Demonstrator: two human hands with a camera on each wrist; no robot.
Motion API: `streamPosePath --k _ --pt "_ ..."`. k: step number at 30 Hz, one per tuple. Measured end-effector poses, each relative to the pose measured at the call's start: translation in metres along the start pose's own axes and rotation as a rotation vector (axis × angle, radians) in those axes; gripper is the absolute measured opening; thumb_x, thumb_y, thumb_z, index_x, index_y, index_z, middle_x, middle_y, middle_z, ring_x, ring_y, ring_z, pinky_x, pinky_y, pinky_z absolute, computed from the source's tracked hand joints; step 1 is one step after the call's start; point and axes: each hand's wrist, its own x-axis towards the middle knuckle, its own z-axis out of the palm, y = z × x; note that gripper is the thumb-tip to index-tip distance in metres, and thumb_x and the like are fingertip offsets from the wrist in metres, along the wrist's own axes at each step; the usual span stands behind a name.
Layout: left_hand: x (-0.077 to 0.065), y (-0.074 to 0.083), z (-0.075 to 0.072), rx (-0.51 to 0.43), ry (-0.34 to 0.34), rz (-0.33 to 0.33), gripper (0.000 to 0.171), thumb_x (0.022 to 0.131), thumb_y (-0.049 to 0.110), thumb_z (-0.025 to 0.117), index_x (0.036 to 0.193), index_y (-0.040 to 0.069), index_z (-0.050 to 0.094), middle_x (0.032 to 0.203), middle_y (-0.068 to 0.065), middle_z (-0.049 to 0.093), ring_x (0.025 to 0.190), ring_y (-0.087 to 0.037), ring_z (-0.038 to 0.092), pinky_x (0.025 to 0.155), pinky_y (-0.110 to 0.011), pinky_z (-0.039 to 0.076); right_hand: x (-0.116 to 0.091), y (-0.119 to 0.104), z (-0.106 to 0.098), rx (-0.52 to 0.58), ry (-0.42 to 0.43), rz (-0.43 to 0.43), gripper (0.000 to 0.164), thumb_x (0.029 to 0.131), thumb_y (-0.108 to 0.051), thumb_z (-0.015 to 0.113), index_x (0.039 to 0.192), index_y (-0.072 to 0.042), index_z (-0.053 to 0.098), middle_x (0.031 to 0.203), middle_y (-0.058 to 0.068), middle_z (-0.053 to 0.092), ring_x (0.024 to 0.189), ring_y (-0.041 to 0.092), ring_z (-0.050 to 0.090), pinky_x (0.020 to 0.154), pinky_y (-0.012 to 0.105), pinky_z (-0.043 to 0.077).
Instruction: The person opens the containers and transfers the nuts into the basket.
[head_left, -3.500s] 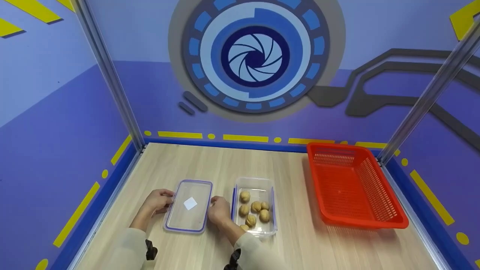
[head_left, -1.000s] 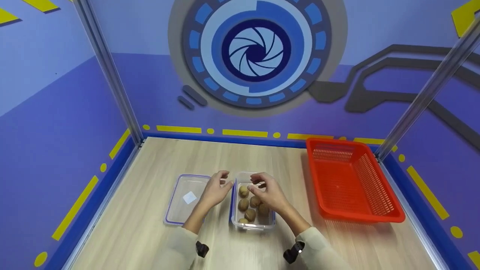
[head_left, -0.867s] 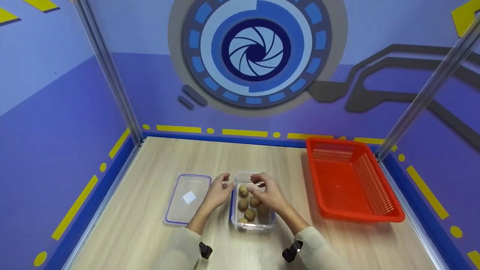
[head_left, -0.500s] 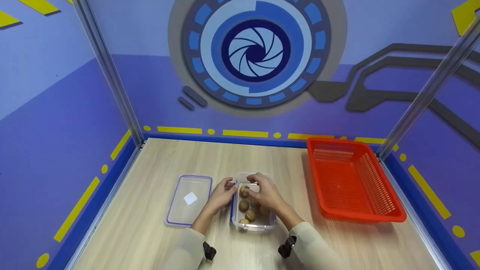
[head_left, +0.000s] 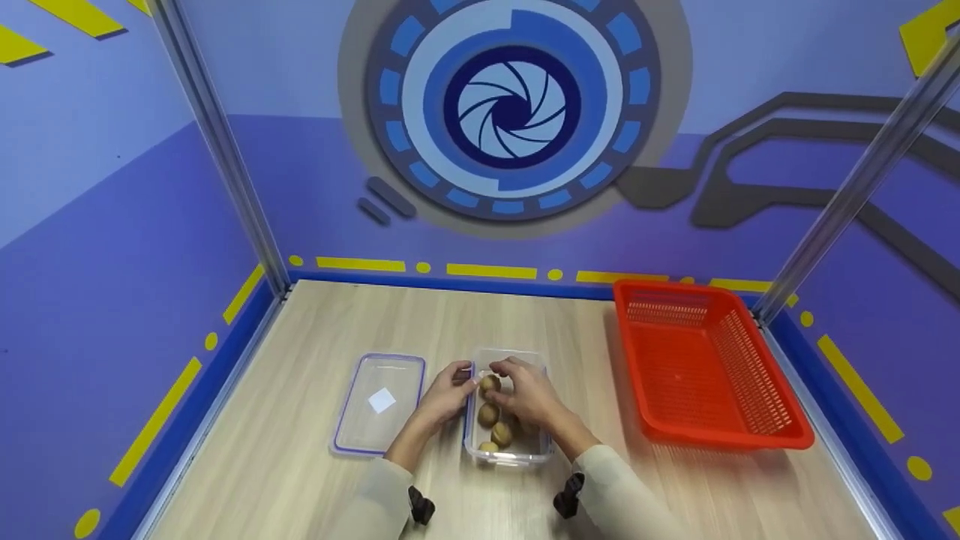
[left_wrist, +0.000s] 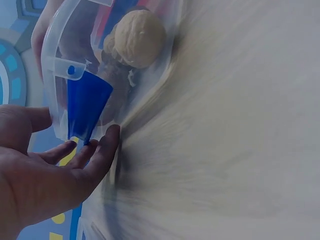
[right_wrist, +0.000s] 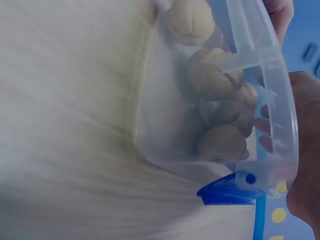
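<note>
A clear plastic food container (head_left: pixel 510 457) with blue side latches holds several walnuts (head_left: pixel 502 433). At its left side my left hand (head_left: pixel 444 394) holds it; in the left wrist view the thumb meets the rim and the curved fingers reach the hanging blue latch (left_wrist: pixel 87 105). My right hand (head_left: pixel 531 394) reaches in over the right rim. Its fingers and thumb are spread to either side of a walnut (head_left: pixel 490 384) near the far left. In the right wrist view the right fingers (right_wrist: pixel 265 125) show partly behind the cloudy container wall.
The container's lid (head_left: pixel 379 424), with a purple-blue seal and a white square on it, lies flat to the left. A red perforated basket (head_left: pixel 637 375) stands at the right. Printed panels and metal posts (head_left: pixel 225 150) enclose the wooden table (head_left: pixel 450 315).
Both hands have left the lid and gone to the container. Over the last second my left hand has closed up to its left rim, while the right has lowered towards the far-left walnut.
</note>
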Motion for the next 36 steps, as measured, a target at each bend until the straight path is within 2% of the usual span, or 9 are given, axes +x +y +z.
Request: streamPosePath --k 5,10,17,22,26,31,36 --pt "-0.001 -0.003 0.000 0.011 0.006 0.012 0.047 0.106 0.011 0.062 0.148 -0.007 0.047 0.141 -0.032 0.057 0.131 -0.044 0.056 0.109 -0.055 0.048 0.002 -0.002 0.004 -0.040 -0.025 0.037 0.051 0.093 -0.024 0.084 0.137 -0.005 0.068 0.132 0.011 0.069 0.120 0.030 0.068 0.101 0.048 0.057" --pt "-0.002 -0.006 -0.002 0.009 -0.005 0.025 0.047 0.107 0.012 0.062 0.147 -0.007 0.047 0.142 -0.033 0.055 0.131 -0.045 0.055 0.108 -0.056 0.049 0.003 -0.003 0.009 -0.079 -0.023 0.038 0.048 0.091 -0.025 0.086 0.133 -0.007 0.071 0.126 0.009 0.071 0.114 0.027 0.070 0.098 0.047 0.058" --pt "-0.010 -0.013 -0.004 0.018 -0.004 -0.010 0.049 0.107 0.016 0.063 0.149 -0.004 0.047 0.142 -0.030 0.055 0.131 -0.043 0.055 0.101 -0.053 0.054 -0.001 -0.005 0.017 -0.120 -0.042 0.024 0.045 0.094 -0.029 0.082 0.133 -0.009 0.071 0.120 0.007 0.071 0.104 0.024 0.070 0.091 0.047 0.059" --pt "-0.010 -0.012 -0.001 -0.011 -0.007 0.021 0.049 0.107 0.012 0.062 0.148 -0.008 0.045 0.140 -0.034 0.055 0.128 -0.044 0.057 0.100 -0.054 0.054 -0.002 -0.006 0.017 -0.134 -0.028 0.043 0.036 0.096 -0.026 0.081 0.127 -0.009 0.074 0.115 0.005 0.070 0.098 0.021 0.068 0.086 0.045 0.059" --pt "-0.007 -0.012 0.001 -0.034 -0.002 0.004 0.049 0.107 0.011 0.060 0.149 -0.009 0.044 0.141 -0.036 0.053 0.127 -0.044 0.056 0.100 -0.058 0.054 0.000 -0.005 0.017 -0.147 -0.015 0.058 0.031 0.095 -0.026 0.082 0.121 -0.010 0.075 0.109 0.003 0.069 0.091 0.018 0.065 0.082 0.042 0.058" --pt "-0.005 -0.006 0.001 -0.026 -0.007 -0.018 0.050 0.107 0.014 0.062 0.151 -0.004 0.045 0.145 -0.033 0.052 0.131 -0.044 0.055 0.099 -0.057 0.055 0.003 -0.005 0.014 -0.161 -0.009 0.082 0.027 0.095 -0.029 0.082 0.114 -0.012 0.073 0.102 0.001 0.069 0.084 0.015 0.061 0.076 0.039 0.056" --pt "-0.002 -0.001 0.001 -0.031 -0.012 -0.016 0.051 0.106 0.015 0.063 0.151 -0.003 0.046 0.146 -0.031 0.053 0.132 -0.043 0.055 0.102 -0.055 0.054 0.006 -0.003 0.011 -0.164 -0.009 0.076 0.034 0.096 -0.032 0.081 0.123 -0.012 0.071 0.106 0.003 0.074 0.090 0.018 0.068 0.081 0.042 0.059"
